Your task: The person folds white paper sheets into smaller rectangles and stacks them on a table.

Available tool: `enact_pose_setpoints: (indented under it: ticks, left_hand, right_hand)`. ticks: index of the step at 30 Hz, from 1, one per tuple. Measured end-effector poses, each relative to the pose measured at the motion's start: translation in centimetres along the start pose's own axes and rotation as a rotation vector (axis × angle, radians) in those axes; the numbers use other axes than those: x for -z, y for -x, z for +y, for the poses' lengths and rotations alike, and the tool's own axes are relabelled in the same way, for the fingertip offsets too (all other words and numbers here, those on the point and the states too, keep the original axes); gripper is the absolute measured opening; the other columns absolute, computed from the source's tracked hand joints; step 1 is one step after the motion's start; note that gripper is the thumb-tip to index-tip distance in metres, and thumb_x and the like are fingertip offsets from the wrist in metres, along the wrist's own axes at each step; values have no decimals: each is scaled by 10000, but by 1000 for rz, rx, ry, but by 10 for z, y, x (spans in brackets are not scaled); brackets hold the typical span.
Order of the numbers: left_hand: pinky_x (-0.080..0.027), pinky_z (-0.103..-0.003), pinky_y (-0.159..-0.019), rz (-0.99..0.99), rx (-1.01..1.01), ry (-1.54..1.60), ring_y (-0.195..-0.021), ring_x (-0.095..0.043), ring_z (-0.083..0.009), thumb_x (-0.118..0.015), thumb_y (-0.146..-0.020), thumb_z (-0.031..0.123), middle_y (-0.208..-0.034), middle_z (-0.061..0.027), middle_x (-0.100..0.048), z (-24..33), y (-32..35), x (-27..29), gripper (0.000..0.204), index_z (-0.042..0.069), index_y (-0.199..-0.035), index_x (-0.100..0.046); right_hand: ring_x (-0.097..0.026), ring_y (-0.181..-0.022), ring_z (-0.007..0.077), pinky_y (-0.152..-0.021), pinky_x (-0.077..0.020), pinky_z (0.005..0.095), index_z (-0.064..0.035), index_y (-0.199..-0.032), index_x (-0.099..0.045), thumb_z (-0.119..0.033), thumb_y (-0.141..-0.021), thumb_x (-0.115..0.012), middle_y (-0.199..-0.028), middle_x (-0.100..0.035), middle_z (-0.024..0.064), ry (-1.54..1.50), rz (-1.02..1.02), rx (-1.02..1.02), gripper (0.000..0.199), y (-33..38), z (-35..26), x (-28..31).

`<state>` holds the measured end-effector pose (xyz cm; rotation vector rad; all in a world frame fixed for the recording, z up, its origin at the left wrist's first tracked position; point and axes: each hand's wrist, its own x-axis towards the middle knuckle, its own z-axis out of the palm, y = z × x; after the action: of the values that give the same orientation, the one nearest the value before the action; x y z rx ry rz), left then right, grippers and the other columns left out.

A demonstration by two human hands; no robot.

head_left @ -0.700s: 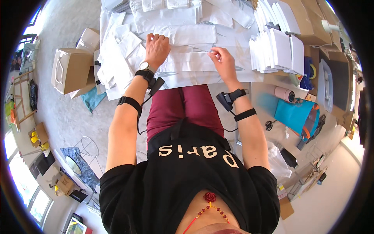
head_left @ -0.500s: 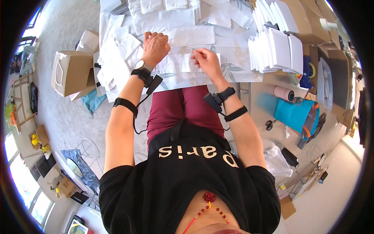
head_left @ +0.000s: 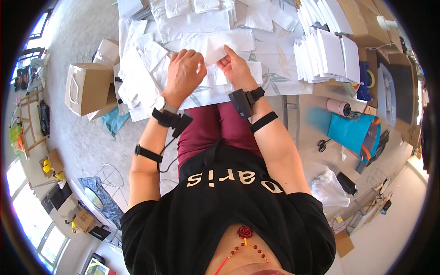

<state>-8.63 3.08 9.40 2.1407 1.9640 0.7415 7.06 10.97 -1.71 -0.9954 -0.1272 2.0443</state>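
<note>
The right hand (head_left: 236,68) pinches a thin, white, rectangular sheet (head_left: 216,49); at its nine o'clock, the left hand (head_left: 184,75) curls, grip unclear.

Most fingertips of the left hand (head_left: 184,74) — out of sight; far end of the table (head_left: 285,73) — cut off

Got a leaf-print table cover (head_left: 281,68) at upper centre, mottled grey floor (head_left: 80,46) at upper left. Can make out a wooden ladder-like frame (head_left: 31,121) near the left edge, blown-out bright windows (head_left: 30,211) at lower left. Also seeing a plain pale surface (head_left: 373,238) lower right, can't tell floor from wall there.
</note>
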Motion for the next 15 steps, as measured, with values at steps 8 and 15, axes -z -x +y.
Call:
enact_pose_setpoints:
  ticks: [8, 15]
  left_hand:
    - [-606, -442, -946, 102, 976, 1467, -1102, -686, -340, -633, -1058, 328, -1261, -282, -585, 6, 64, -71, 542, -58, -1363, -406]
    - [-473, -567, -1155, 43, 1198, 2159, -1359, -504, -533, -611, -1063, 399, -1407, -460, -413, 65, 27, -93, 733, -74, -1485, -242]
  right_hand:
    - [-664, -1140, 248, -987, -580, 408, -48, -1222, -587, -110, -1013, -666, -1237, -667, 100, -68, -61, 131, 232, 27, -42, 11]
    - [-620, -1258, 274, -1059, -562, 426, -47, -1221, -554, -51, -1006, -672, -1294, -635, 112, -181, -107, 148, 246, 85, -75, 32]
